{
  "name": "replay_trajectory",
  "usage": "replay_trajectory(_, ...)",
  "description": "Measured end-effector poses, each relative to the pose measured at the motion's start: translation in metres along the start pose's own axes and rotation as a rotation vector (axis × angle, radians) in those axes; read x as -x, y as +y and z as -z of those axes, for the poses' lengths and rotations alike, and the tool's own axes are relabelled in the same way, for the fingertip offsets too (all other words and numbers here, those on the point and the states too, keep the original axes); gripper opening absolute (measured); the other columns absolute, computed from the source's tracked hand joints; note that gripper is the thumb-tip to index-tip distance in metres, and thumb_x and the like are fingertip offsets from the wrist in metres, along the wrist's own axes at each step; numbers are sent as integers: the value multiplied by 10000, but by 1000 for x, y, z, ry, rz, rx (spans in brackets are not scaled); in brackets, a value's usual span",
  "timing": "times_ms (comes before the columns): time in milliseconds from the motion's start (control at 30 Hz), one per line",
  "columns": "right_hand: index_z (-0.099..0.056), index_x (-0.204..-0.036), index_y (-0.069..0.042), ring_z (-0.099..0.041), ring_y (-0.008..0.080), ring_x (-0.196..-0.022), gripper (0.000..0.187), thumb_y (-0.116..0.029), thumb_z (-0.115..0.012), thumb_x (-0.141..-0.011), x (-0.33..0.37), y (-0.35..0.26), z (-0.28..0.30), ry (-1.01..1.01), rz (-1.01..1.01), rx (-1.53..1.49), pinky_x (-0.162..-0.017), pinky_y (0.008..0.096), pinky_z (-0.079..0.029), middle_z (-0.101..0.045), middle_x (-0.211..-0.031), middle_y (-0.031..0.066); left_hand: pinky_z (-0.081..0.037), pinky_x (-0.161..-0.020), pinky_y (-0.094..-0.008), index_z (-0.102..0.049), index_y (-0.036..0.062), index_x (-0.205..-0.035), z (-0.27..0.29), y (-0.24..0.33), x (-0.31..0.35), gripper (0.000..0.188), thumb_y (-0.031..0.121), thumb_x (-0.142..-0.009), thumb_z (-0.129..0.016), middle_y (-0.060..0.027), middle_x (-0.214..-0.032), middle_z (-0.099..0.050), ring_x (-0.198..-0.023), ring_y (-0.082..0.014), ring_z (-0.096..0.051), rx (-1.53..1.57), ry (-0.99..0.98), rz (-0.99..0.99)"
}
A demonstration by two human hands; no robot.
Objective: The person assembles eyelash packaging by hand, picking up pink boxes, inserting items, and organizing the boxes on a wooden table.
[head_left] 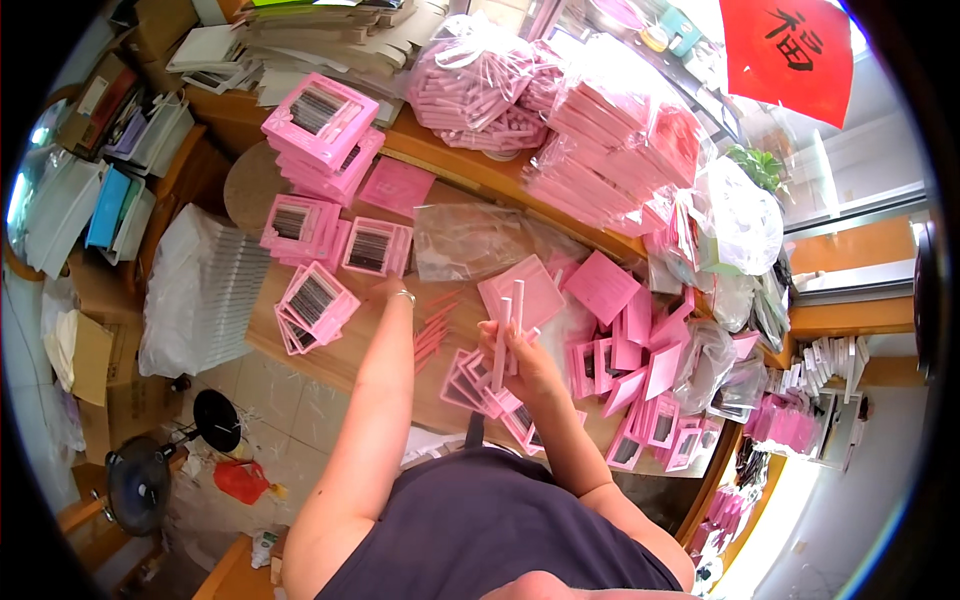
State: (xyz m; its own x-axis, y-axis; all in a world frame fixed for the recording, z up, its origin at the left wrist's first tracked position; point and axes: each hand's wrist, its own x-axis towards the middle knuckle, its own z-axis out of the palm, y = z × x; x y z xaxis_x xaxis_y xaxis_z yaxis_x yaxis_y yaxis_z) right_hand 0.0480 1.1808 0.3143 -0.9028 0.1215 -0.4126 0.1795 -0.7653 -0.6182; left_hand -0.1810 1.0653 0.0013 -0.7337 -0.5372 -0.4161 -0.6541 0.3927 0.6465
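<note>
My right hand (520, 362) is closed around several slim pale-pink tubes (504, 340), which stick up past its fingers. At the table's middle left, my left hand (388, 288) reaches to the near edge of a pink windowed case (376, 246) with dark rows inside, like a lash tray. Its fingers are too small and hidden to show a grip. Thin coral-pink sticks (433, 328) lie loose between my forearms. Fanned pink cases (318, 300) lie left of my left hand. Below my right hand, more pink cases (466, 382) overlap near the front edge.
Stacked pink cases (318, 120) rise at the back left. Open pink cases (625, 345) crowd the right side. Clear plastic bags (465, 243) lie mid-table. Bagged pink packs (610, 135) fill the shelf behind. A black fan (140, 485) stands on the floor at left.
</note>
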Motion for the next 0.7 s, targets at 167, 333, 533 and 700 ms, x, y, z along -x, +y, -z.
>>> replay_trajectory(167,-594,-1209,-8,-418,108,-731,439,-370,-602,-960,8,9,1,110,-48,-54,-651,246,-368,-476,-838,-1,-548,-796,-450,-661,-100,-1008,-20,-3,-14,444,312,-842,-666,-245,-935,-700,-859,-347,-694,-59,-41,71)
replay_trajectory(333,-557,-1257,-2,-478,93,-753,450,-332,-612,-957,18,2,15,1,10,-43,-664,245,-402,-524,-875,-8,-548,-813,-447,-647,-120,-1028,-16,-11,-38,463,308,-852,-647,-260,-954,-696,-871,-344,-695,-121,-42,98)
replay_trajectory(533,-546,-1252,17,-476,89,-700,511,-293,-710,-880,28,-11,9,-93,117,-126,-603,227,-377,-527,-818,3,-510,-741,-319,-637,-58,-1016,54,-18,-29,233,145,-901,-649,-83,-914,-671,-819,-175,-637,936,-242,-12)
replay_trajectory(700,-572,-1190,-8,-585,131,-736,467,-304,-730,-866,47,-29,19,-83,207,-117,-608,238,-466,-611,-861,65,-410,-596,-175,-669,120,-926,123,20,46,76,188,-894,-682,77,-808,-614,-695,-31,-555,783,-566,19)
